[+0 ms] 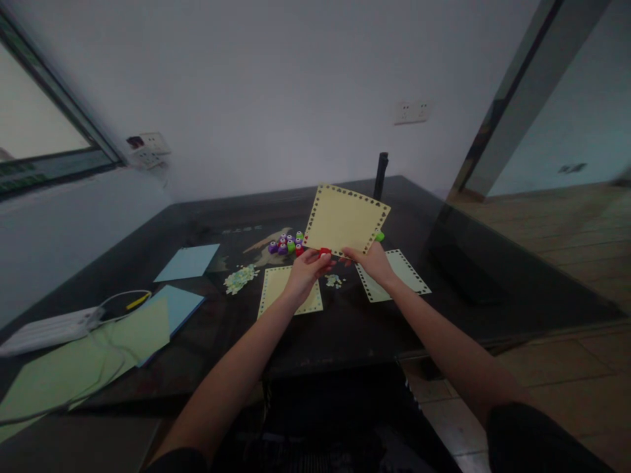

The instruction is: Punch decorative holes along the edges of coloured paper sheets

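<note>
Right hand (373, 262) pinches yellow paper (345, 220) at 5 o'clock, keeping it lifted so left hand (306, 268), clamped on red punch (325, 251), reaches its 6 o'clock corner.

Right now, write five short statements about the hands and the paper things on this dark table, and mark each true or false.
1. The left hand and right hand hold a pale yellow square paper sheet with punched edges above the dark table. True.
2. The left hand pinches a small red punch at that sheet's lower edge. True.
3. The cluster of small purple, green and red punches lies on the light blue paper sheet. False: it sits on the table, to the right of that sheet.
4. The right hand rests flat on the table. False: it grips the held sheet's lower edge.
5. A second yellow punched sheet lies flat under the left wrist. True.
</note>
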The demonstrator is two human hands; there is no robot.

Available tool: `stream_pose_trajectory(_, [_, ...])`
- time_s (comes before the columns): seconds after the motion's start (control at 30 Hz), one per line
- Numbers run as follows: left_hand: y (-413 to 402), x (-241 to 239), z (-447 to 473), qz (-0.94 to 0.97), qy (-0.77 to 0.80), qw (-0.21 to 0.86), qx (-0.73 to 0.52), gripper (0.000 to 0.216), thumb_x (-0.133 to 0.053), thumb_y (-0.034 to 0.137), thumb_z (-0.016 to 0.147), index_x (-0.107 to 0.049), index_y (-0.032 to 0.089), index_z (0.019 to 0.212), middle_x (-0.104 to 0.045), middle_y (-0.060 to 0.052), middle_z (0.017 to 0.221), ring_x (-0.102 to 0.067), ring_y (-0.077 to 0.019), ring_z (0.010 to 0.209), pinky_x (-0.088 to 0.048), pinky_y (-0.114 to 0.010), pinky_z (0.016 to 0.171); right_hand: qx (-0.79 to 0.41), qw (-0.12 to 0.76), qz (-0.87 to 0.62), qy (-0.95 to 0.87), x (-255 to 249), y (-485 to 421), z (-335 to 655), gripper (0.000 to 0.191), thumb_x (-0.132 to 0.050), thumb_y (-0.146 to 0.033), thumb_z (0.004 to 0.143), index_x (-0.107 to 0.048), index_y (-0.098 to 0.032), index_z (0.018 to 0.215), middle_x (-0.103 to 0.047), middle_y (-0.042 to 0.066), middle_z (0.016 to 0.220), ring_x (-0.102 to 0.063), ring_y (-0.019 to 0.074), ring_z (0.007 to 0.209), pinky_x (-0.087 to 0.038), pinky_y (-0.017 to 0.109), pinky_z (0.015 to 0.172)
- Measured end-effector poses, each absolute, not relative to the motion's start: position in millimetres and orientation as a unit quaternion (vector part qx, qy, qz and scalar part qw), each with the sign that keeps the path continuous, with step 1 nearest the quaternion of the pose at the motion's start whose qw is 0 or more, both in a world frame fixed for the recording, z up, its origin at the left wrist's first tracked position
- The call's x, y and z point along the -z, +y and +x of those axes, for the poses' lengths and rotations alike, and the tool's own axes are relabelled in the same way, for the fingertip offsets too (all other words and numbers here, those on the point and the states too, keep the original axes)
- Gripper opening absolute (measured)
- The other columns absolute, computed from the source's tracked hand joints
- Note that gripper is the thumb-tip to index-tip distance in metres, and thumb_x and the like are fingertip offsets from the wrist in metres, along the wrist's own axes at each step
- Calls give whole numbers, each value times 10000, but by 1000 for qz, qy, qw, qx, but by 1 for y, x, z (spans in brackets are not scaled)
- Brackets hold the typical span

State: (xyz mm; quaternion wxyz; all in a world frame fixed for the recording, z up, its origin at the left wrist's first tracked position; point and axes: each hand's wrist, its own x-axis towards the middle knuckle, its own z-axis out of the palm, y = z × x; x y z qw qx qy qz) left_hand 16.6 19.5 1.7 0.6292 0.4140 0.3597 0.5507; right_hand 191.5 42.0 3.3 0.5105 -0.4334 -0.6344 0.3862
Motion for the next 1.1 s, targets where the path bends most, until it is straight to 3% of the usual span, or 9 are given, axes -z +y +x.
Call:
stream_pose_trajectory(0.23, [19, -3, 17, 407, 352, 636, -553, 257, -754, 243, 680, -636, 117, 871, -679, -56, 882, -666, -130, 752, -516, -258, 750, -404, 508, -427, -630, -8, 38, 189, 298, -674, -351, 690, -681, -117, 875, -691, 106, 693, -635, 208, 558, -514, 343, 572])
stream_pose_trajectory(0.5, [19, -3, 17, 409, 353, 629, -559, 257, -758, 251, 675, -634, 106, 848, -677, -52, 861, -658, -118, 734, -508, -269, 767, -391, 479, -440, -651, -12, 35, 190, 187, -646, -278, 694, -679, -119, 787, -691, 94, 664, -604, 177, 517, -503, 325, 563])
stream_pose_trajectory(1.1, [21, -1, 16, 407, 351, 619, -574, 306, -803, 305, 590, -667, 130, 802, -662, -25, 817, -608, -86, 653, -466, -212, 640, -403, 460, -413, -674, -9, 37, 191, 248, -629, -279, 728, -668, -94, 888, -699, 104, 716, -628, 175, 551, -532, 322, 582])
